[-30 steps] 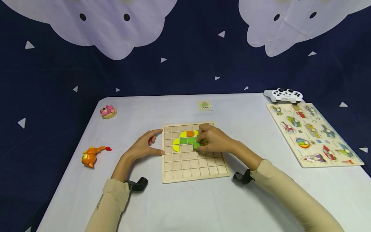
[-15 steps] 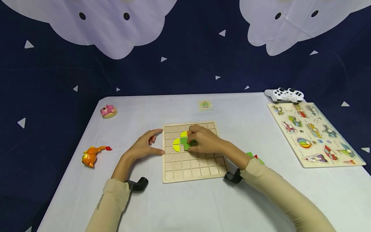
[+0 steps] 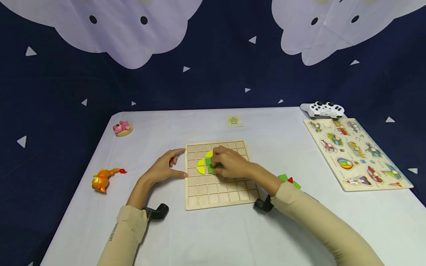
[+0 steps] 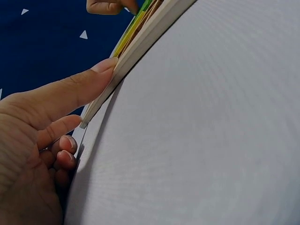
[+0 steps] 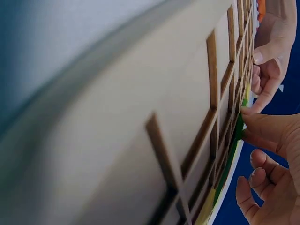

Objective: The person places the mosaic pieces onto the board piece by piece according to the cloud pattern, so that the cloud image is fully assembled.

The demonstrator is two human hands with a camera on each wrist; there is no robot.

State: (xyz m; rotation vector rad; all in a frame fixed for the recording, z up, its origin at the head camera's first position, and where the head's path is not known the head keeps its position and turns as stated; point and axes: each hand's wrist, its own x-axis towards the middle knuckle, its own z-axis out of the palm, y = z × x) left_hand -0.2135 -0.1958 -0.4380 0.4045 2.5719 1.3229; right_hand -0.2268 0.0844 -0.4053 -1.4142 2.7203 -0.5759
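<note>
A wooden grid board point(image 3: 221, 189) lies on the white table. My left hand point(image 3: 163, 166) rests at its left edge. In the left wrist view, the thumb point(image 4: 89, 84) presses the rim and the other fingers are bent below it. Over the board's upper middle, my right hand point(image 3: 234, 163) pinches a green square tile point(image 3: 210, 170) between thumb and finger, low on the grid. Left of it sits a yellow rounded piece point(image 3: 201, 167), with another green tile point(image 3: 208, 161) beside that. My right hand covers the other pieces behind it.
Loose green tiles point(image 3: 283, 177) and a red triangle point(image 3: 290, 180) lie near the right forearm. A small pattern card point(image 3: 234, 121) is behind the board. A picture puzzle board point(image 3: 357, 159) and a game controller point(image 3: 323, 110) stand right; orange point(image 3: 101, 181) and pink point(image 3: 122, 128) figures stand left.
My right hand has moved left across the board with the green square tile, and loose pieces by its forearm have come into view. The left hand has stayed at the board's edge.
</note>
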